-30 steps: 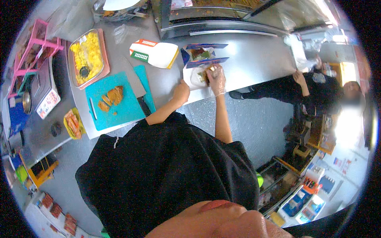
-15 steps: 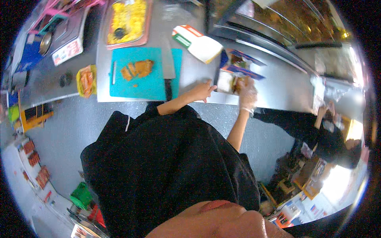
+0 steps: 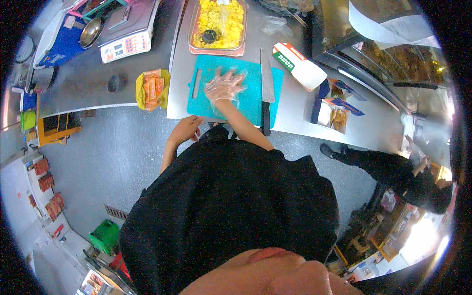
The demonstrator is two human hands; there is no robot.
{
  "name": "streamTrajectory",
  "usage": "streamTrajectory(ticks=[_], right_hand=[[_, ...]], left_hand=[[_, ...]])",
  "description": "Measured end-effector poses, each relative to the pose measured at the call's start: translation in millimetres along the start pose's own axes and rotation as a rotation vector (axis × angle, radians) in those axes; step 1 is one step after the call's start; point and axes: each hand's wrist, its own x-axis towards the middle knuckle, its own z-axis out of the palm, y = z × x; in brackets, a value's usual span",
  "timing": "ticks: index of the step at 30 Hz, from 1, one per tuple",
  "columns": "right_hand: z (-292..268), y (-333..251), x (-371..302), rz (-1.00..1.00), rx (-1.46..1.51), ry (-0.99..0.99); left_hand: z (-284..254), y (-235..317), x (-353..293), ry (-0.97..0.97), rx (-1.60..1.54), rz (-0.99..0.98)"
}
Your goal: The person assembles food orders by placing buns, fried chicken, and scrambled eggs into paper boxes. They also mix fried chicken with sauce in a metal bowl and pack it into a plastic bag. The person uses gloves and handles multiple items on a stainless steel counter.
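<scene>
My right hand (image 3: 225, 88), in a clear plastic glove, is over the left half of a turquoise cutting board (image 3: 250, 108). Its fingers are spread and slightly blurred; what lies beneath them is hidden. Bare and loosely bent, my left hand (image 3: 188, 129) is at the counter's front edge, just below the board, holding nothing. A large knife (image 3: 266, 81) with a black handle rests along the board's right side, its handle jutting over the edge. Farther right stands an open dark blue box (image 3: 322, 101) with brown pieces of food (image 3: 339, 118) inside.
Behind the board is a clear tray of yellow food (image 3: 236, 22) with a black cup. A white, orange and green carton (image 3: 300, 66) lies to the right. Leftward are a yellow bag with orange packets (image 3: 153, 88) and a scale (image 3: 127, 46). A person (image 3: 393, 169) is at far right.
My right hand has left the blue box and moved left onto the board, over where sliced brown food lay. My left hand has shifted left from beside the box. The view has shifted.
</scene>
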Motion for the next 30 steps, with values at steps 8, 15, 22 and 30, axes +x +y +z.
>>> streamTrajectory(ticks=[8,15,22,30], right_hand=[[46.2,54.1,23.3,-0.420,0.209,-0.056],[-95.4,248.6,24.6,-0.078,1.928,-0.360],[-211.4,573.3,6.7,-0.047,1.663,0.316],[-148.3,674.6,114.6,0.283,1.539,-0.515]], left_hand=[[-15.2,11.3,22.6,0.003,0.061,0.036],[76.0,119.9,95.0,-0.032,0.342,0.373],[292.5,279.8,245.1,-0.021,0.566,0.847],[373.9,334.9,335.0,-0.131,0.812,0.522]])
